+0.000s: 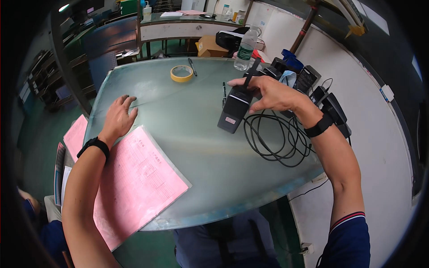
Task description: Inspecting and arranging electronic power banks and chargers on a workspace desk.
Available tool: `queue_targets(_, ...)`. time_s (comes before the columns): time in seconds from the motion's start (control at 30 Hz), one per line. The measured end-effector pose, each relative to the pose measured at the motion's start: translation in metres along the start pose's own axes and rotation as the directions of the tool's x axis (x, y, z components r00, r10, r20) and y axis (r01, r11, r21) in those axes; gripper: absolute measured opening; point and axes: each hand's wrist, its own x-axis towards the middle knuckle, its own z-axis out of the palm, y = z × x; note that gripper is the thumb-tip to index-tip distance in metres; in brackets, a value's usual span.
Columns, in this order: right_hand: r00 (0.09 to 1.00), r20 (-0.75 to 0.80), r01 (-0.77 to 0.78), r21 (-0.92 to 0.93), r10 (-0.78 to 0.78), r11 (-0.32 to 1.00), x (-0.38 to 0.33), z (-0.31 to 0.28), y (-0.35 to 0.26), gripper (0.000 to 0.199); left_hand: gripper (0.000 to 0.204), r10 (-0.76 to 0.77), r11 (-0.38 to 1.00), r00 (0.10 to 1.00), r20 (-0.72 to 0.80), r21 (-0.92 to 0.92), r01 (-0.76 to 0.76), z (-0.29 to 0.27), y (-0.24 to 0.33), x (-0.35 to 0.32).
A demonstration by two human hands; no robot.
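Note:
My right hand [275, 94] is closed around the upper part of a black walkie-talkie [234, 110], antenna pointing away from me. It holds the radio tilted over the right side of the glass-topped table [192, 125]; a small pale label shows on its body. Whether its lower end touches the glass, I cannot tell. On the left of the tabletop my left hand [118, 117] lies palm down, fingers apart, nothing in it. Under that wrist is a pink printed form [138, 183] in a clear sleeve. A coiled black cable [277, 145] lies beside the radio.
Far on the table are a yellow tape roll [181, 79], a pen [192, 67] and a clear water bottle [245, 51]. Another pen [224, 94] lies beside the radio. Black chargers [308, 78] crowd the right edge by a white wall. Part of another person [52, 234] shows lower left.

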Motion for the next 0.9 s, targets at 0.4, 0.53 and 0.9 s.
queue_targets(0.4, 0.997, -0.009, -0.075, 0.085, 0.076, 0.994, 0.009, 0.001, -0.004, 0.062, 0.044, 0.028, 0.999, 0.999, -0.045, 0.018, -0.027, 0.006, -0.01, 0.001)
queue_targets(0.53, 0.998, -0.009, -0.069, 0.006, 0.069, 0.998, 0.01, 0.001, -0.007, 0.064, 0.045, 0.029, 0.999, 0.999, -0.042, 0.029, -0.028, 0.007, -0.01, 0.001)
queue_targets(0.9, 0.857, -0.515, -0.046, -0.032, 0.023, 0.998, -0.053, 0.03, 0.019, 0.06, 0.044, 0.038, 0.999, 0.997, -0.068, 0.024, -0.037, 0.014, -0.012, 0.002)
